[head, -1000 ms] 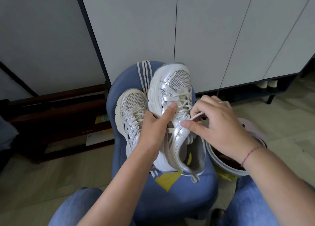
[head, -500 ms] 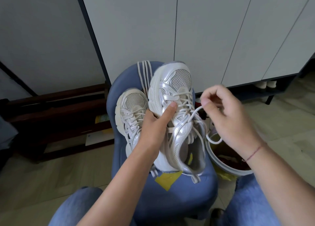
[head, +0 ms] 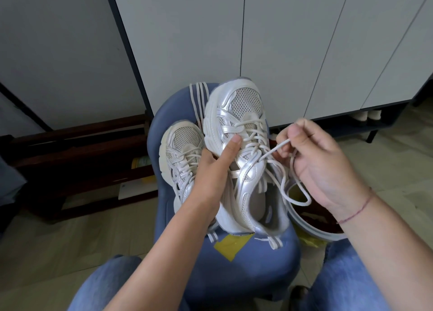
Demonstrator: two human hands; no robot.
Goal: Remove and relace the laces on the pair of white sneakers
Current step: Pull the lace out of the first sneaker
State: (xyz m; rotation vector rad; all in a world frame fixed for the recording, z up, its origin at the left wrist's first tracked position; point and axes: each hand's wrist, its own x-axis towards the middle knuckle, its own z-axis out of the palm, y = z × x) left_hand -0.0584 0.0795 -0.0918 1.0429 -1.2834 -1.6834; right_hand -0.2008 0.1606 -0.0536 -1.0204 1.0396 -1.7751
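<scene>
Gripping the held sneaker [head: 236, 127] over the blue stool [head: 246, 271] seat, the left hand [head: 210, 170] has its thumb laid across the upper; its fingers are hidden behind. The right hand [head: 321, 167], above the stool's right edge, pinches the loosened lace [head: 276, 146], and slack loops hang below. The second sneaker [head: 180, 151] lies on the stool's left side, laced.

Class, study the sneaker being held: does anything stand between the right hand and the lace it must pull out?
Nothing visible does. The right hand pinches the lace, which runs taut from the held sneaker. The left hand grips that sneaker from the side, its thumb resting beside the lacing, not on the pulled strand.
</scene>
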